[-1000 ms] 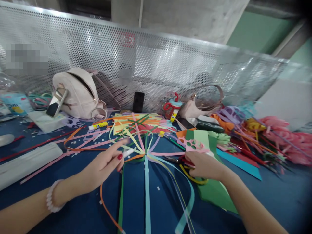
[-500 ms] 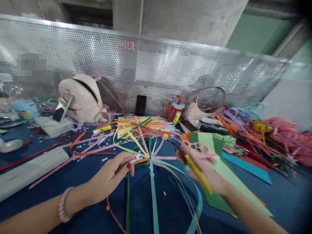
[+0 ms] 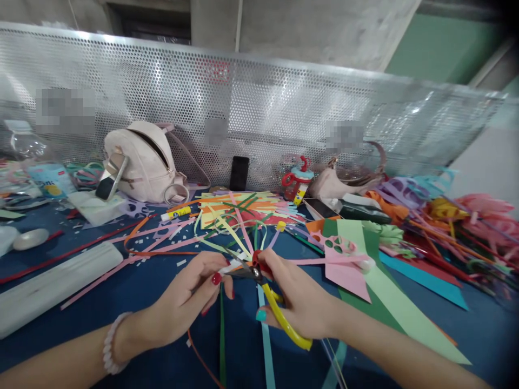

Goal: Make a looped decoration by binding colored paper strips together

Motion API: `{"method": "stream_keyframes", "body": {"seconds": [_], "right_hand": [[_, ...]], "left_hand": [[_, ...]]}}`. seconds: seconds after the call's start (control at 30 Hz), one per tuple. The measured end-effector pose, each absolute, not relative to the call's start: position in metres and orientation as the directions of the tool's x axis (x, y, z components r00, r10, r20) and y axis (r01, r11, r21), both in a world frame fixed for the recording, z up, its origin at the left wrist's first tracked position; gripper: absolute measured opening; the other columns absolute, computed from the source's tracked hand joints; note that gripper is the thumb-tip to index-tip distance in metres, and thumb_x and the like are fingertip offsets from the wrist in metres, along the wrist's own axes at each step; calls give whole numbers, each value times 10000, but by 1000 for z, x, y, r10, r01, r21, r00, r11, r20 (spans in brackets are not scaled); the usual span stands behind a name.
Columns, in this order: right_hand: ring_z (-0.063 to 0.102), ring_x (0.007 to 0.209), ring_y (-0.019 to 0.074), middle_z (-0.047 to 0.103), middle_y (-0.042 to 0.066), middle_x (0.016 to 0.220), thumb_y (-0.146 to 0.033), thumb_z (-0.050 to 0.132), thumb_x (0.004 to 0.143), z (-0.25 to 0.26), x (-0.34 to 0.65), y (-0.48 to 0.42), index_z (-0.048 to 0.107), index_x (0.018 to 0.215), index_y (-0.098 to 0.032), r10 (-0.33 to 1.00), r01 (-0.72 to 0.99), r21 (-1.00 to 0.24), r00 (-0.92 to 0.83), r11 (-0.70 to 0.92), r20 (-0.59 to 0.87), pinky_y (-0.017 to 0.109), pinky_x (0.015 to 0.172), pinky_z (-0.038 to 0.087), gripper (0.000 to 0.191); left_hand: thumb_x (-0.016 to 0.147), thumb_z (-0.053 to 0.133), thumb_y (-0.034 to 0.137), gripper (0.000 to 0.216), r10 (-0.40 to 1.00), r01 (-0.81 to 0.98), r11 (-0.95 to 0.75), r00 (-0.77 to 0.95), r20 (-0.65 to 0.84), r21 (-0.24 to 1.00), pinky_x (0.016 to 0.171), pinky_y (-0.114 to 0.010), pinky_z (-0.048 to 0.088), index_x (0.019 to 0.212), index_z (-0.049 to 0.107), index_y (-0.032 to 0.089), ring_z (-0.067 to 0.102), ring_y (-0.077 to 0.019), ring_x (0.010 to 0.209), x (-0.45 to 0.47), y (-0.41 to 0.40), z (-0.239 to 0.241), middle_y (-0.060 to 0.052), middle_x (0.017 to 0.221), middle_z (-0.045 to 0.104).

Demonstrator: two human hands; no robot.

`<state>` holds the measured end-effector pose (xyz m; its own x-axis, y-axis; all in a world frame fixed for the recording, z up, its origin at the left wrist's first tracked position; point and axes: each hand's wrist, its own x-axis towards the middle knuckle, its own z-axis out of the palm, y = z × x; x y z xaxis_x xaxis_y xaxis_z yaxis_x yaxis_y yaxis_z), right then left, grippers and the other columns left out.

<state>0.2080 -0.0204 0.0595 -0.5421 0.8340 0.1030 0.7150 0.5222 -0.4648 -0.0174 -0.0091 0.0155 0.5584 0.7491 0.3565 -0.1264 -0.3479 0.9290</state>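
Note:
My right hand [image 3: 302, 300] is closed around yellow-handled scissors [image 3: 271, 300], whose blades point left toward my left hand [image 3: 190, 300]. My left hand pinches a small white paper piece [image 3: 236, 264] right at the blade tips. Both hands hover over a fan of long coloured paper strips [image 3: 243, 237] spread on the blue table [image 3: 133, 281]. A pink cut-out paper [image 3: 344, 259] lies just right of my right hand on green sheets [image 3: 377, 292].
A perforated metal screen [image 3: 259, 119] runs along the back. Against it stand a pink backpack [image 3: 141, 162], a black phone [image 3: 239, 173], a red-topped bottle [image 3: 298, 183] and a handbag [image 3: 344, 178]. A glue stick [image 3: 176, 214] lies mid-table. Paper flowers [image 3: 454, 227] crowd the right; a white bar [image 3: 57, 281] lies left.
My right hand lifted the scissors off the table and brought them left to my left hand. My left hand closed into a pinch on the white paper piece.

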Motion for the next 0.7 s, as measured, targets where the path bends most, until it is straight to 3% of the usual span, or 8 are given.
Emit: {"method": "stream_keyframes", "body": {"seconds": [0.37,0.57,0.7], "right_hand": [[450,662,159,535,33,800,-378,616,681,56,206,-23,404,969,-194,831,715,-469,-550,519,82,246,568,358,402],[431,631,147,510,18,759,-500,597,714,53,207,-22,397,1004,-190,836,710,-506,-548,490,42,232,546,326,470],[395,599,137,479,-2,711,-415,578,745,55,206,-22,395,968,-198,842,736,-477,-539,481,17,224,531,290,361]], "left_hand": [[953,338,296,156,741,-70,-343,592,316,937,469,-188,350,1076,411,233,391,-63,509,-19,-10,12,-16,821,566],[955,334,300,185,751,-65,-318,592,293,946,472,-186,344,1118,403,249,388,-62,511,-20,-9,10,-15,816,569],[958,325,293,185,742,-80,-307,603,291,948,463,-186,318,1129,388,263,365,-60,503,-20,-9,8,-14,828,572]]}}
